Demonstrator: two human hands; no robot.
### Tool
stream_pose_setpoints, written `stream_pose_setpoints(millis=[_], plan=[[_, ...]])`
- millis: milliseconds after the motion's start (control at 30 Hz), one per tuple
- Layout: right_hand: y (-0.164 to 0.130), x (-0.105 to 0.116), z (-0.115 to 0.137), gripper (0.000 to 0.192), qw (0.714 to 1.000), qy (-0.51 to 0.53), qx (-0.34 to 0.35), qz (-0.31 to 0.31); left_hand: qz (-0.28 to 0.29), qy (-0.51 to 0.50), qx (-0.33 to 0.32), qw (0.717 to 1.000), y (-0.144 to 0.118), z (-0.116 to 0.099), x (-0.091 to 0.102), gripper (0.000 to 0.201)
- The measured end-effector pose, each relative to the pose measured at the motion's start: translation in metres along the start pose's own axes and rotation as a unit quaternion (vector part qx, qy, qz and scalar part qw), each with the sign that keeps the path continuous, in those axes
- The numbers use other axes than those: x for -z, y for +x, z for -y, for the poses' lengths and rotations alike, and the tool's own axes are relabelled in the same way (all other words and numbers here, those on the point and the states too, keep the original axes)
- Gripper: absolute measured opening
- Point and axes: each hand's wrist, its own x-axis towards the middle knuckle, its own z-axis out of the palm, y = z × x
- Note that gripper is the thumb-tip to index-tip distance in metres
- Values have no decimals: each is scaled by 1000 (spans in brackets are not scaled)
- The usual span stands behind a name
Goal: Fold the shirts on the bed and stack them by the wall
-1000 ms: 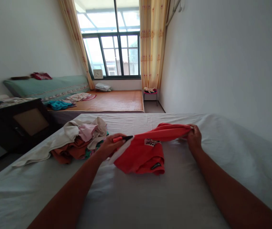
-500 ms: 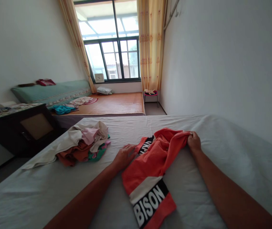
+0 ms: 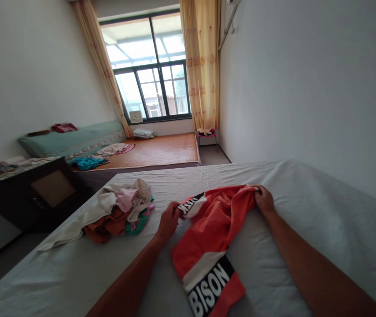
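Red shorts lie crumpled and partly spread on the white sheet. Each leg end carries a white stripe and a black band; the near one reads BISON. My left hand is closed on the far leg's lettered end, lifting it slightly. At the opposite side my right hand pinches a gathered edge of the same shorts. The near leg stretches toward me, untouched by either hand.
To the left sits a pile of clothes in cream, pink, rust and green. Beyond this surface stands a bed with a brown mat. A dark cabinet is at left, a white wall at right.
My left hand has gone from lying loosely beside the far leg end to gripping it, pulling it slightly left. The right hand keeps its hold. The view has tilted slightly upward.
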Motion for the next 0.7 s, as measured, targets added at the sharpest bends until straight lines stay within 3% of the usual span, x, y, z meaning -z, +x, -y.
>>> stream_pose_setpoints(millis=[100,167,300,400,467,600,700], plan=[[-1,3,7,28,998,54,-15,-20,-57,-200,107,972,24,-8,16,16],[-1,4,13,27,997,74,-5,-27,-80,-297,134,942,50,-22,26,14],[-3,3,20,27,995,70,19,-61,-109,-354,101,923,118,-58,36,11],[-4,2,22,27,994,52,44,-82,-132,-374,42,917,164,-80,33,24],[-5,2,22,26,994,25,69,-83,-126,-342,-9,931,182,-84,28,38],[-5,5,24,36,988,-49,87,-117,-87,-237,-55,966,174,-63,21,59],[-9,6,33,46,985,-81,114,-99,9,-121,-72,990,135,-28,24,47]])
